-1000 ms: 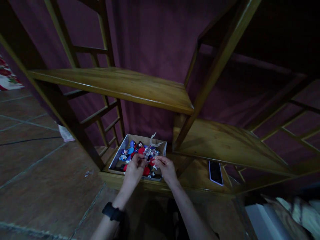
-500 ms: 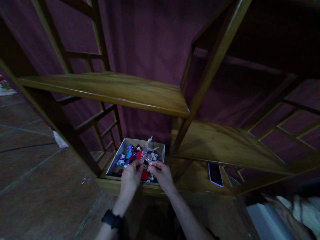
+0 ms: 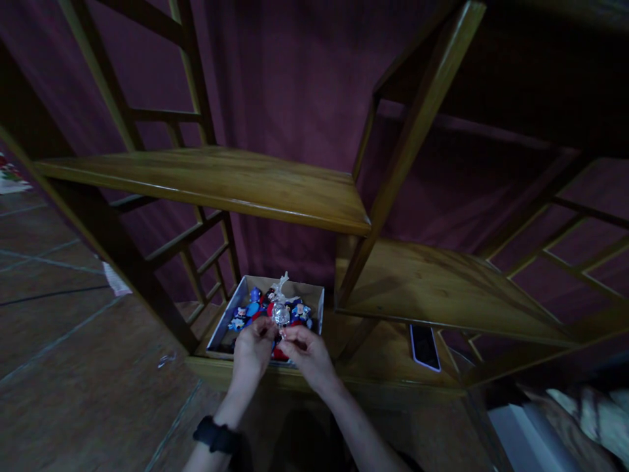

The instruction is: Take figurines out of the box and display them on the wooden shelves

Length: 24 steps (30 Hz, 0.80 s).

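A shallow cardboard box (image 3: 229, 316) sits on the lowest board of a wooden shelf unit, filled with several small red and blue figures (image 3: 254, 303). Both hands are over its near edge. My left hand (image 3: 251, 347) and my right hand (image 3: 307, 351) are closed, pinching between them a small crinkled clear plastic packet (image 3: 280, 313) with something small inside. A twisted end of clear plastic sticks up behind it. A black band is on my left wrist.
A bare wooden shelf board (image 3: 221, 180) hangs above the box, another board (image 3: 432, 282) lies to the right. A phone (image 3: 424, 346) lies flat on the bottom board right of the box. Tiled floor (image 3: 73, 354) spreads left; a maroon curtain hangs behind.
Both hands have drawn closer together and slightly nearer me, gathering the clear packet into a tighter bundle between the fingertips. The view has shifted a little.
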Tool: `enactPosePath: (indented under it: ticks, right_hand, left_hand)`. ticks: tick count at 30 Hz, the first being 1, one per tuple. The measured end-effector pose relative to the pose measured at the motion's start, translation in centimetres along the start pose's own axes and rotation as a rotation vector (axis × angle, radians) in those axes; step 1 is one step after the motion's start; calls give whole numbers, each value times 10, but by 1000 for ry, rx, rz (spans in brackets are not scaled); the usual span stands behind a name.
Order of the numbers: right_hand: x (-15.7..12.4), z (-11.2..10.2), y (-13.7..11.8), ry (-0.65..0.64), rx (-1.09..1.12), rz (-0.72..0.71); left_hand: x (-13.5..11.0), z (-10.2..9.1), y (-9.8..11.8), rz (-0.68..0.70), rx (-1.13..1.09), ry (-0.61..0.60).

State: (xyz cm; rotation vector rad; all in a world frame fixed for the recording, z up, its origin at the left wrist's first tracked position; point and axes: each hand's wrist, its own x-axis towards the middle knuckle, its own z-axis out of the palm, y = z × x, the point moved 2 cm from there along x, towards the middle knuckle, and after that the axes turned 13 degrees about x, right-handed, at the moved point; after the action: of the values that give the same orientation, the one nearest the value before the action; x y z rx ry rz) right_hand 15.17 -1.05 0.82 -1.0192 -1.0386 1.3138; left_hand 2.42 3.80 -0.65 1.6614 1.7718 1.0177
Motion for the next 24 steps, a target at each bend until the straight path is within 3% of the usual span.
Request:
enactPosePath:
  ticks: [9,17,24]
  right_hand:
    - [3,-8,-3,24,-38,-70]
    - [9,-22,-1,59,-32,-43]
    - [14,-22,7,103,19,-6]
  left_hand:
    - [3,2,-1,-139,-397,-60]
    - [-2,-1,5,-171,-425,-77]
    - [-2,-2,4,-184,-332,4]
